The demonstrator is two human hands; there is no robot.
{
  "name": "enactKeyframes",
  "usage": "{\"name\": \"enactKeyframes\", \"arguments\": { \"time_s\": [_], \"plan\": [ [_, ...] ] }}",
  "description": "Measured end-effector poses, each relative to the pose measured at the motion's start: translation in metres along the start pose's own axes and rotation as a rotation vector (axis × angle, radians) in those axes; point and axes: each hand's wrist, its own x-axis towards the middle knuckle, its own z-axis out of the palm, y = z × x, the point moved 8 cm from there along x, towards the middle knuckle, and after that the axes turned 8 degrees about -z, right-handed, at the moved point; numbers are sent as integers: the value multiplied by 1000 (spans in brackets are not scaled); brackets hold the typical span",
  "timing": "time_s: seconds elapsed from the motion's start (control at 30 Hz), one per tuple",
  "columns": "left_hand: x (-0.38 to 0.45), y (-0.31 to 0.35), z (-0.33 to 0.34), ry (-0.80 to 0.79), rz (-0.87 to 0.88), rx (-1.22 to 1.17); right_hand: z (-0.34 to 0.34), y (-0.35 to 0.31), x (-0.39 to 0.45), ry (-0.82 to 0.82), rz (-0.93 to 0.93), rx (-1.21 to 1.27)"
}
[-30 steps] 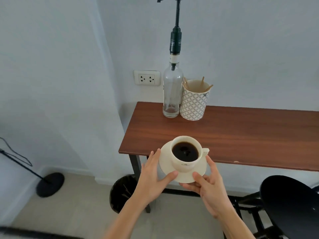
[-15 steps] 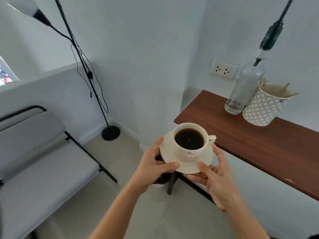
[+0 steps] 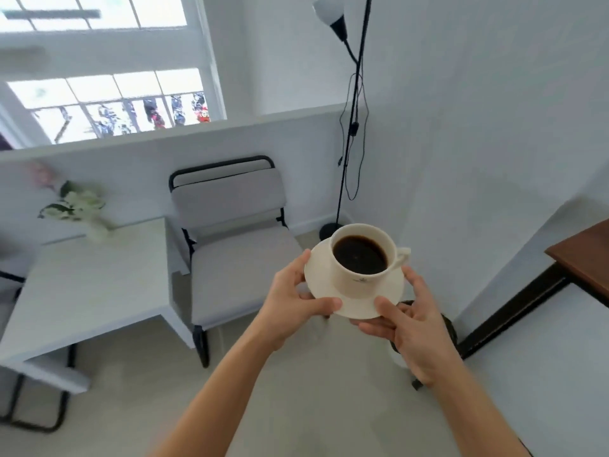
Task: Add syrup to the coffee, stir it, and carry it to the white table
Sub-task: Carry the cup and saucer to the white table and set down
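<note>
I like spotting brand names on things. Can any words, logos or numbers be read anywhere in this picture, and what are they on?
No text can be read here.
Cup: a small dark mark on its front, too small and blurred to read.
Window: coloured shapes outside, blurred, no legible signs.

White table (image 3: 92, 285) at left, blurred vase of flowers (image 3: 77, 206) on its far edge.
</note>
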Motion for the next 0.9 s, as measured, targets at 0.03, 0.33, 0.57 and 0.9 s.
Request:
{"name": "enactKeyframes", "arguments": {
  "time_s": [0.03, 0.33, 0.57, 0.9],
  "plan": [
    [-9, 0, -25, 25, 6, -2, 23, 7, 1, -26, 5, -4],
    [-87, -17, -229, 233, -25, 23, 221, 63, 9, -226, 62, -73],
    [-130, -28, -354, 411, -58, -43, 346, 105, 42, -404, 117, -130],
    [-129, -42, -527, 602, -74, -52, 533, 164, 119, -702, 180, -174]
  ]
}}
